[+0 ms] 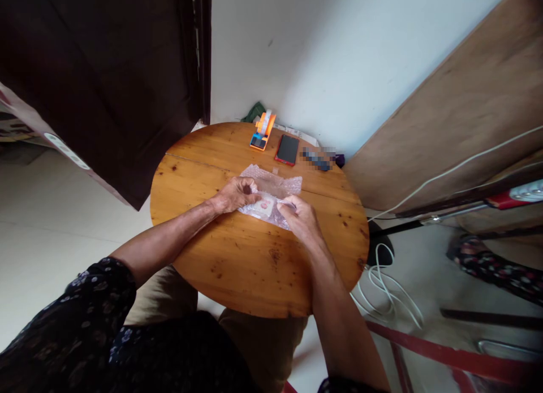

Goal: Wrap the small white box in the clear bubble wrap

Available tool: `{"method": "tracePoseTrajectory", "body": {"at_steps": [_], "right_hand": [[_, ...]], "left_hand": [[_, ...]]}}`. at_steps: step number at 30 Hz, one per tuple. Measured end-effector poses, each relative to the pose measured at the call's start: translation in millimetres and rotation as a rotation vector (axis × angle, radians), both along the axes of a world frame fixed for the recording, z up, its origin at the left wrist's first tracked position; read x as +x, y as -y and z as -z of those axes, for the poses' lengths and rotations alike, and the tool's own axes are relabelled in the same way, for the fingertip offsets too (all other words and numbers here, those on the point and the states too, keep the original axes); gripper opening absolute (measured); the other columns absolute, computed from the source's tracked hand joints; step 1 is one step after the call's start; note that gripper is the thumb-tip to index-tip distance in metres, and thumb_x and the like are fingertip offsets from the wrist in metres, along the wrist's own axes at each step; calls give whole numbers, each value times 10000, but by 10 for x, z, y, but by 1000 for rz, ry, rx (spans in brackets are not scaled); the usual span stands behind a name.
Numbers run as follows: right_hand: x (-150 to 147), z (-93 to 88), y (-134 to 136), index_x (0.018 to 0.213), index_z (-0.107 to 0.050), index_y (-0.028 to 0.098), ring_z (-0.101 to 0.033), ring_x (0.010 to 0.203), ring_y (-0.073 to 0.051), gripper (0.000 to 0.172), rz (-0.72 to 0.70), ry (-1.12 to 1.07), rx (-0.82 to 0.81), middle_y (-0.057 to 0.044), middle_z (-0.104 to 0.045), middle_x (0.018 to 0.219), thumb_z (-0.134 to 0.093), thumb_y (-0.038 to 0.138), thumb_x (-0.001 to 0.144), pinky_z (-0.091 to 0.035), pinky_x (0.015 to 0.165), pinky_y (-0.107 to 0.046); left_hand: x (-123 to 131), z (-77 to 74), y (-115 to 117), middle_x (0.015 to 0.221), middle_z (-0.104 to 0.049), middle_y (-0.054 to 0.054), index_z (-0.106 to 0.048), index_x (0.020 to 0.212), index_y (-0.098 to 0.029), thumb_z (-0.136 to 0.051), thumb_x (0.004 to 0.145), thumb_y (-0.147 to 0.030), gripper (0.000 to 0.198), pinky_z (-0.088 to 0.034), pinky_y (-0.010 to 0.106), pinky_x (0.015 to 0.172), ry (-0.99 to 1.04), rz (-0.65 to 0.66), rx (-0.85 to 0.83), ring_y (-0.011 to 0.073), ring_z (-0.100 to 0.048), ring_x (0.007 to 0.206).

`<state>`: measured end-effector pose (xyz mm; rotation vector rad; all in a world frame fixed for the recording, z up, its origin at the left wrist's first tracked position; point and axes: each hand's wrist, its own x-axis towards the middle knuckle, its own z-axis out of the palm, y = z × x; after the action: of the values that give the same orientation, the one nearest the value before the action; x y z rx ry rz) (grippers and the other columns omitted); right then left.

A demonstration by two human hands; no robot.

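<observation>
A sheet of clear bubble wrap (pixel 278 184) lies spread on the round wooden table (pixel 237 268). On its near part rests a small flat white item with a red mark (pixel 263 206), partly covered by the wrap. My left hand (pixel 240 194) pinches the wrap at the left, thumb and forefinger together. At the right, my right hand (pixel 299 215) is closed on the wrap's edge, fingers curled. The exact kind of the white item cannot be made out.
Toward the wall stand an orange and blue tape dispenser (pixel 263 132) and a phone in a red case (pixel 287 150). A blurred dark object (pixel 317 159) lies right of the phone. White cable (pixel 382 274) coils on the floor at the right. A dark door (pixel 106 70) is at the left.
</observation>
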<state>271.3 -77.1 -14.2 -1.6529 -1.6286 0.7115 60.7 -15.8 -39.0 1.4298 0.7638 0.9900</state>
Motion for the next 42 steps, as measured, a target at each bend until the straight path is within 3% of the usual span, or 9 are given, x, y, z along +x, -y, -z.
{"method": "tracePoseTrajectory", "body": {"at_steps": [16,19,21,24,27,30,37,42], "right_hand": [[33,-11,-15,699,-598,236,-540,616,-185,268,89,333,-39,-9,-620,642,-567,485,795,-347,585,-293],[30,2,-10,767,-628,239,-558,641,-194,219,102,371,-28,-13,-644,687,-582,449,808,-374,606,-301],[16,20,-2,892,-659,231,-596,715,-210,186,100,377,62,-44,-693,826,-591,387,815,-422,653,-316],[-19,56,13,1039,-673,215,-621,900,-248,243,5,455,268,-104,-696,1052,-569,246,822,-468,778,-356],[-49,79,30,951,-698,222,-585,966,-278,220,-101,624,362,-112,-684,1030,-531,144,832,-445,839,-390],[-64,65,55,934,-700,213,-560,945,-282,235,-119,702,400,-111,-689,1007,-512,103,846,-407,827,-397],[-168,-53,150,1035,-691,213,-565,1010,-262,265,-213,665,506,-88,-727,1092,-431,247,1000,-348,893,-391],[-253,-30,162,1058,-688,203,-578,1058,-258,245,-344,653,510,-86,-723,1203,-523,370,988,-336,937,-395]], "left_hand": [[45,-46,11,641,-525,-60,-582,748,-155,-766,689,-173,193,-328,199,534,-52,-38,-48,57,-430,557],[54,-70,22,643,-516,-64,-591,776,-153,-748,707,-136,173,-323,201,543,-76,-54,-51,58,-421,562],[56,-83,28,654,-520,-63,-592,777,-151,-752,706,-118,177,-328,202,556,-80,-60,-41,55,-419,569],[57,-93,33,666,-525,-61,-594,776,-148,-755,700,-116,180,-341,202,573,-70,-55,-37,52,-422,580],[61,-87,31,677,-535,-56,-597,777,-148,-754,693,-132,179,-351,202,578,-69,-58,-35,55,-437,592],[69,-83,32,682,-542,-51,-597,776,-151,-747,690,-149,172,-347,200,567,-75,-70,-34,58,-446,594],[67,-122,46,690,-541,-57,-602,776,-143,-709,694,-99,142,-361,201,590,-96,-80,-36,57,-450,603],[68,-107,37,689,-546,-54,-598,785,-146,-719,705,-125,146,-380,205,602,-98,-54,-3,60,-454,603]]}}
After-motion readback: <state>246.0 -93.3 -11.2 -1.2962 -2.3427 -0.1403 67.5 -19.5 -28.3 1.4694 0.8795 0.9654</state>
